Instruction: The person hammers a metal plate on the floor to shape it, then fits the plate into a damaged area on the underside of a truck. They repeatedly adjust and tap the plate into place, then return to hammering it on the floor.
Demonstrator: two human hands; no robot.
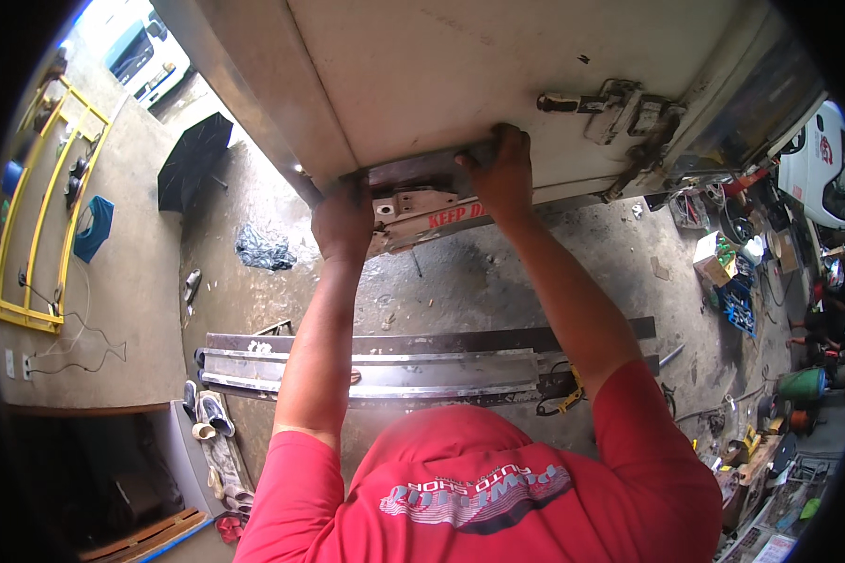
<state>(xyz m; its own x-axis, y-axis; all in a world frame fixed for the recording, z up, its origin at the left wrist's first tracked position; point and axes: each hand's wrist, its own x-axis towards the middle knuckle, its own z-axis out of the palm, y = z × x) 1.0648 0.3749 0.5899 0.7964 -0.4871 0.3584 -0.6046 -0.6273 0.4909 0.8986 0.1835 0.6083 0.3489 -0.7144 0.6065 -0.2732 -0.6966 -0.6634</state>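
Note:
A dark, flat metal piece [413, 171] lies against the lower edge of a large off-white vehicle panel [441, 75]. My left hand [344, 220] grips its left end, fingers curled over the top. At the right end, my right hand [503, 178] clasps the same piece, with its thumb pointing inward. Just below the piece is a pale bracket with holes [408, 202], above a white strip with red lettering [455, 216]. My fingertips on the far side are partly hidden. A rusty latch [620, 108] is mounted on the panel to the right.
Long metal channels [422, 371] lie on the concrete floor behind my arms. An open black umbrella [192, 164] and crumpled plastic [264, 248] are on the left. A yellow frame [33, 253] stands by the wall. Tools, a box [714, 258] and a blue crate [740, 305] crowd the right.

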